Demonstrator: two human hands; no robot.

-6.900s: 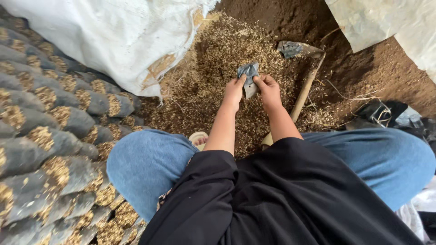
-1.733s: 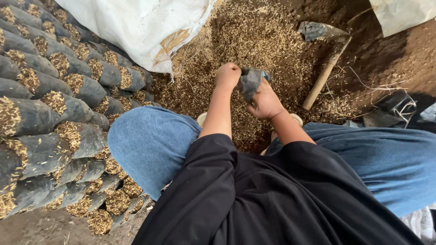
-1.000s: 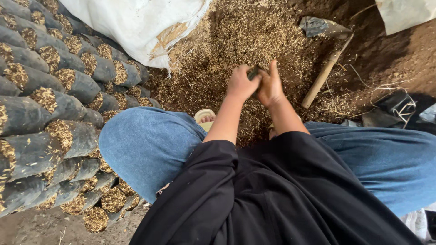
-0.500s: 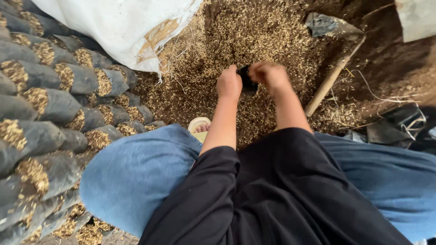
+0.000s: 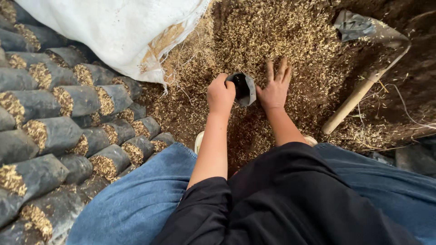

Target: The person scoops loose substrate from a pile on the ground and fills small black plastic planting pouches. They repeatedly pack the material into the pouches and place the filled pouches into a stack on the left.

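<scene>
The left hand (image 5: 221, 94) grips a small black grow bag (image 5: 243, 88), its mouth facing right toward the right hand (image 5: 274, 88), spread wide on the husk pile (image 5: 281, 36).

matt black plastic bag (image 5: 244, 88), rough husks (image 5: 281, 31)

We see rows of filled black bags (image 5: 68, 131) stacked at left beneath a white sack (image 5: 118, 31). A wooden-handled hoe (image 5: 363, 86) lies at right on the dirt.

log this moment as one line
left hand: grips small black bag, mouth open | right hand: fingers spread on husk pile beside bag | filled bags: stacked left
</scene>
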